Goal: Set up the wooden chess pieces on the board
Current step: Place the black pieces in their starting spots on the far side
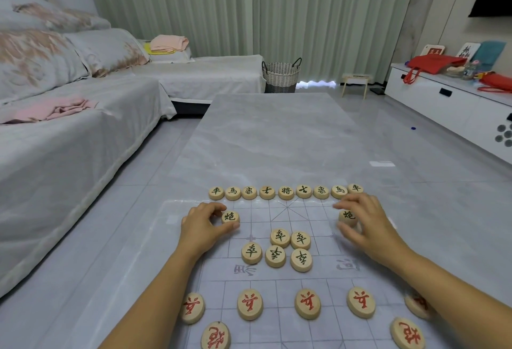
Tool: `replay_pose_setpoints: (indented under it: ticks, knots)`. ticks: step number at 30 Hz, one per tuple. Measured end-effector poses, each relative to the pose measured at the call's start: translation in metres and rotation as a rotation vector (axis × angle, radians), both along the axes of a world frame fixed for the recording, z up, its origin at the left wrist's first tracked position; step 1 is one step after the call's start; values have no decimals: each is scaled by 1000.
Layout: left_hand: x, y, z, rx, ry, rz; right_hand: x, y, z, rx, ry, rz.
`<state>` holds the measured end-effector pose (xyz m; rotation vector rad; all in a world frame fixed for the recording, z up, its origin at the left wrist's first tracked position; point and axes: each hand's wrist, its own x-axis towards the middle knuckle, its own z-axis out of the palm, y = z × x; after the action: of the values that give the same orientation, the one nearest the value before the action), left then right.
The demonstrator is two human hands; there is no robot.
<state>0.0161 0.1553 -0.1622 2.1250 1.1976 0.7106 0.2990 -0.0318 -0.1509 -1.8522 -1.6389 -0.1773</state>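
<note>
At mid-frame, the left hand [201,228] and right hand [365,224] each pinch a round black-lettered wooden cannon disc [230,217]; a careless nudge could scatter the clustered black-lettered wooden soldier discs [277,250] between them.

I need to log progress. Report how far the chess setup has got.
Done: the far row of nine black pieces is lined up, and five red soldiers stand spaced along the near side. In hand: the left hand and right hand each grip a black cannon on the board. Left: five black soldiers sit bunched mid-board, unspread.
</note>
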Motion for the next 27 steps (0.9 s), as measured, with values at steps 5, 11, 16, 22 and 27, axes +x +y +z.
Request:
replay_pose_setpoints:
  ticks: [5, 11, 16, 22, 27]
  knots:
    - [-3, 0, 0, -60, -114, 16, -35, 21, 24, -444, -12, 264]
    - [-7, -3, 2, -155, -279, 42, -52, 32, 28, -642, 36, 240]
    - [-6, -2, 1, -174, -293, 44, -52, 33, 37, -686, 57, 213]
    - [-4, 2, -3, -152, -287, 55, -49, 26, 38, -587, 39, 186]
    - [-3, 3, -4, -130, -265, 52, -4, -9, 39, -556, 152, 101]
